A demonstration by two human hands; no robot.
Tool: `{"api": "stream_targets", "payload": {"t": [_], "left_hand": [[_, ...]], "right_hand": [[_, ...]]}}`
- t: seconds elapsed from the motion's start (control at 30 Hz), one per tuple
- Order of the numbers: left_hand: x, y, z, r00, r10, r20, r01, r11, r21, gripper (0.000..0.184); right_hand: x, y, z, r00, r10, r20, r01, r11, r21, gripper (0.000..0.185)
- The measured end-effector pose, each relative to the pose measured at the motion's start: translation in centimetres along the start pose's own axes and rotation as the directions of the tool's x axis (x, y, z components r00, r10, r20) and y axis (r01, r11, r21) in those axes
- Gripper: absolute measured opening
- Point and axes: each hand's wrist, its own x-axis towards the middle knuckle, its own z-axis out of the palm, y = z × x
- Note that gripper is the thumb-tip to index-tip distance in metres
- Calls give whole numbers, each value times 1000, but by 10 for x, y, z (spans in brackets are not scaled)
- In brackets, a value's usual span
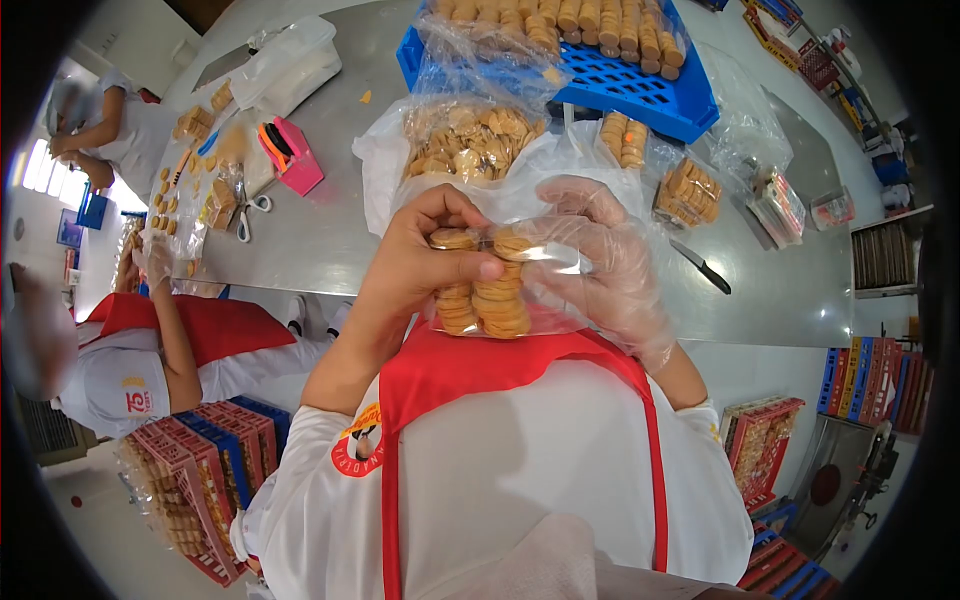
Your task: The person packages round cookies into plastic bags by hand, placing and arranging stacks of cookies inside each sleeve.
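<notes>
Both my hands hold a clear bag of round golden cookies (500, 300) in front of my red apron. The cookies stand in two stacks inside the bag. My left hand (430, 250), bare, grips the bag's left side with its thumb across the front. A clear plastic glove covers my right hand (605, 260), which is closed on the bag's upper right part. Just beyond my hands, a heap of flat cookies (470, 140) lies in an open plastic bag. To the right of it are a bag with two cookie stacks (624, 140) and another packed bag (688, 192).
A knife (703, 268) lies right of my hands on the steel table (790, 300). A blue crate (640, 90) of cookies stands at the back. Scissors (250, 215) and a pink holder (292, 160) are at the left. Two co-workers (150, 350) (130, 130) are further left.
</notes>
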Motion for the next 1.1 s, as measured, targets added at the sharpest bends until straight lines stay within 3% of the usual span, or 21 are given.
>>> {"api": "stream_targets", "payload": {"t": [0.1,0.2,0.27,0.33,0.4,0.5,0.6,0.67,0.8,0.9,1.1], "left_hand": [[-1,3,5,1000,14,7,-14,998,-62,44],[-2,5,2,997,76,33,-69,985,-161,44],[-3,3,-4,995,97,11,-94,980,-178,46],[-4,-1,-10,991,128,-27,-131,975,-181,48],[-5,-5,-14,990,135,-51,-143,968,-207,49],[-5,-5,-15,982,187,-27,-188,961,-204,53],[1,-16,-24,952,305,20,-296,938,-178,59],[2,-19,-24,925,376,49,-366,919,-145,65],[3,-18,-18,915,383,124,-357,915,-189,66],[8,-20,-21,904,370,216,-318,917,-241,62],[7,-13,-1,900,346,266,-294,931,-217,61]], "right_hand": [[1,-1,-11,994,-107,-5,105,989,-106,32],[-9,-14,-25,993,-76,-93,62,988,-141,30],[-20,-12,-28,988,77,-135,-63,993,102,30],[-26,-14,-32,974,152,-167,-90,940,330,31],[-25,-18,-32,968,147,-202,-19,850,526,31],[-25,-10,-36,985,115,-129,33,610,792,29],[-30,-18,-40,957,236,-169,-3,589,808,26],[-35,-14,-46,970,195,-144,1,590,807,29],[-32,-38,-46,921,298,-249,31,584,811,40],[-35,-37,-48,939,253,-232,29,614,789,49],[-39,-38,-43,919,327,-219,-32,617,787,52]]}}
